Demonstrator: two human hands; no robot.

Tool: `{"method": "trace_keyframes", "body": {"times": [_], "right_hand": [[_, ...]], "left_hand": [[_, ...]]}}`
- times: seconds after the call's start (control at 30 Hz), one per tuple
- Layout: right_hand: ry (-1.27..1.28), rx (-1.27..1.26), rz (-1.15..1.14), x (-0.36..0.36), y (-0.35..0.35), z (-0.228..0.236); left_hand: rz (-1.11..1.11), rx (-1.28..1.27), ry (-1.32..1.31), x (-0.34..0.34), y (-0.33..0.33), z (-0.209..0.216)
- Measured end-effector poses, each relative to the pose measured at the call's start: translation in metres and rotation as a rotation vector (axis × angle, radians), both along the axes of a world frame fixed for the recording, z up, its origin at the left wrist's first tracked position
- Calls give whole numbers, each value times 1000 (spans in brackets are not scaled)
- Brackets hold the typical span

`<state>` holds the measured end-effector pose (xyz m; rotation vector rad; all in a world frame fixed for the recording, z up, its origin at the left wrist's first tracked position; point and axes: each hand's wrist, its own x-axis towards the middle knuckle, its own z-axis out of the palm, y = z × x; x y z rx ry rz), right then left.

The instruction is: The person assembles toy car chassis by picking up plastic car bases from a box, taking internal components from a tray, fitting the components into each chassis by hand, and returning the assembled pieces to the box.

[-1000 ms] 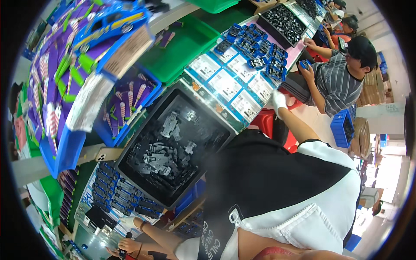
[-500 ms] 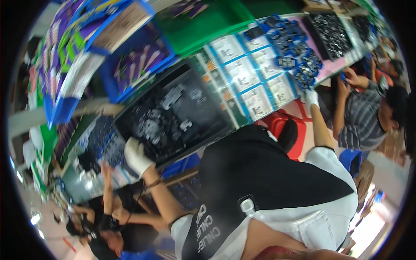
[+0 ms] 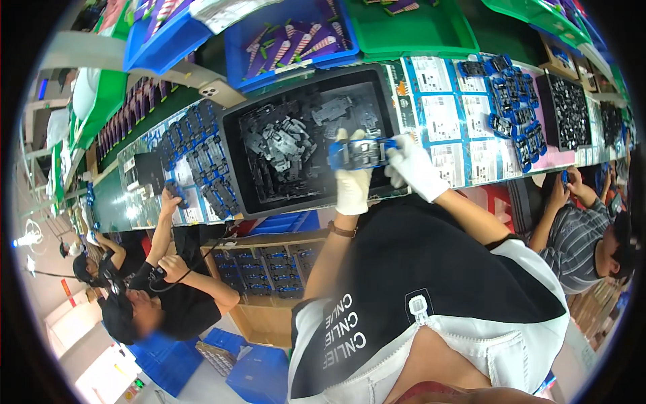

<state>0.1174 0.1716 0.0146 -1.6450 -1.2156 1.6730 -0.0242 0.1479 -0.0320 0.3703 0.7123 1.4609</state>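
We judge the blue-black chassis light, stiff, best held edgewise (our left hand pinches it; our right hand curls at its end, grip unclear).

Loose parts in the tray, toy-car base over its right end! Left of the tray, base rows line the surface; right, label sheets, then clustered bases. Behind it, a bin; before it, a carton.

I'm seeing open room over flat sheets beside my right grip; blue car parts are blocking farther right.
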Motion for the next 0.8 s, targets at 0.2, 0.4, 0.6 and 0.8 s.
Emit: {"method": "trace_keyframes", "body": {"times": [0.2, 0.4, 0.6, 0.8], "right_hand": [[-259, 776, 518, -48, 50, -49], [-898, 1148, 629, -83, 121, -118], [-648, 1309, 608, -67, 148, -136], [-262, 519, 149, -75, 100, -54]], "left_hand": [[372, -72, -94, -82, -11, -6], [464, -142, -123, -113, -31, 10], [441, -243, -143, -115, -41, 27], [452, -235, -196, -104, -40, 33]]}}
